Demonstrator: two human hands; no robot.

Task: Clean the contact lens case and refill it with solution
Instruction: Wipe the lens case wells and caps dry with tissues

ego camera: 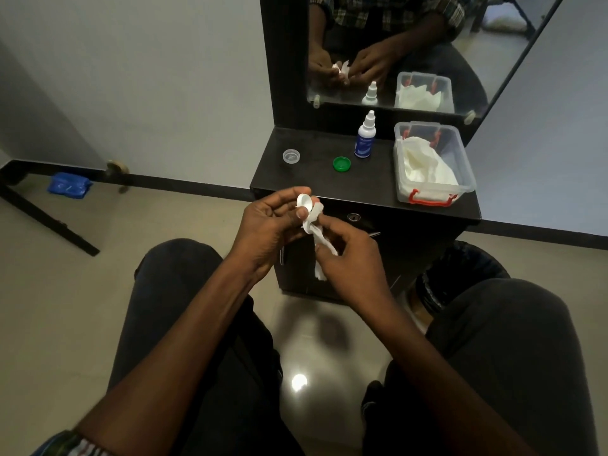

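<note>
My left hand (268, 222) grips a small white contact lens case (303, 201) between thumb and fingers, in front of the dark dresser top (316, 179). My right hand (352, 258) pinches a twisted white tissue (317, 232), whose tip touches the case. On the dresser top stand a white solution bottle with a blue label (364, 136), a green cap (341, 163) and a clear cap (291, 156). Most of the case is hidden by my fingers and the tissue.
A clear plastic box with red latches (437, 189), holding white tissues, sits at the right of the dresser top. A mirror (411, 44) rises behind it. A black bin (460, 278) stands on the floor by my right knee. A blue packet (69, 187) lies far left.
</note>
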